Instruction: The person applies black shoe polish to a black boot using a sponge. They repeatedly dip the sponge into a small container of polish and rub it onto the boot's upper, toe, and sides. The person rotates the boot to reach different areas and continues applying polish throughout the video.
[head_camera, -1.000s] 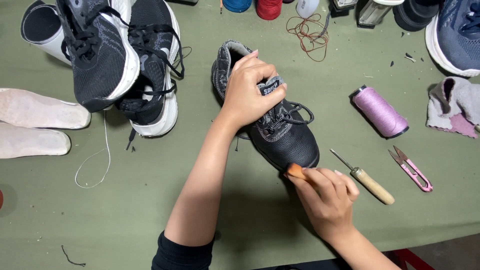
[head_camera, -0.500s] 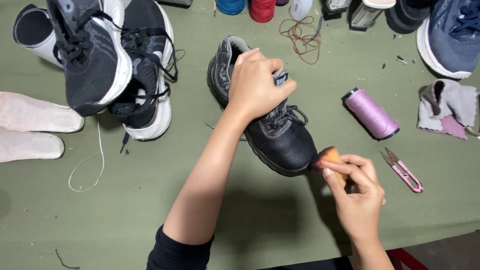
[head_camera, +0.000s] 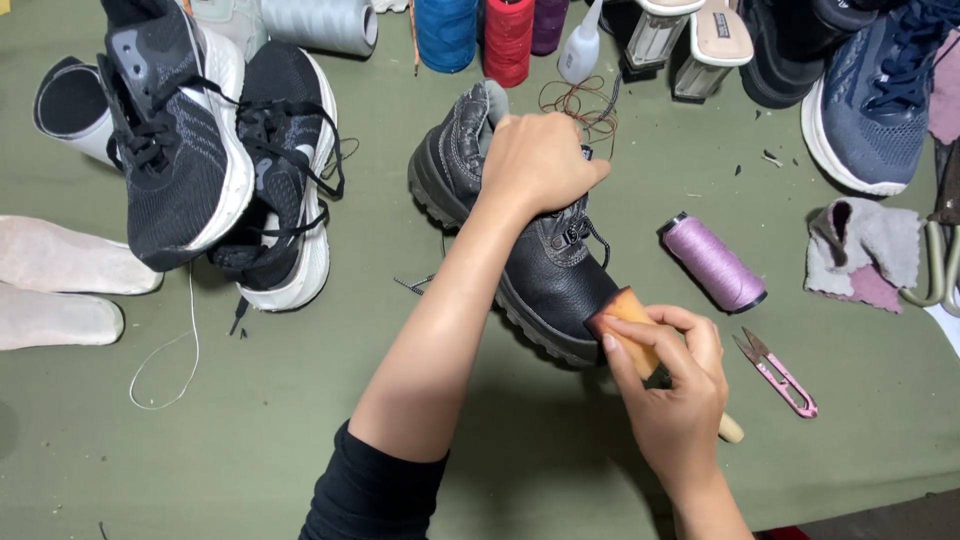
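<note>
While the left hand (head_camera: 540, 160) closes its grip over the laced top of the black leather boot (head_camera: 530, 250), the boot lies on its side on the green tabletop (head_camera: 250, 440). At its toe, the right hand (head_camera: 675, 395) pinches a small orange-tan block (head_camera: 625, 320), perhaps a sponge, against the leather. Just right lie a lilac thread spool (head_camera: 713, 262) and pink snips (head_camera: 775, 372).

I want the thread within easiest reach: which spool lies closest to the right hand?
The lilac spool, lying on its side just above the right hand; the other spools sit at the table's far edge.
</note>
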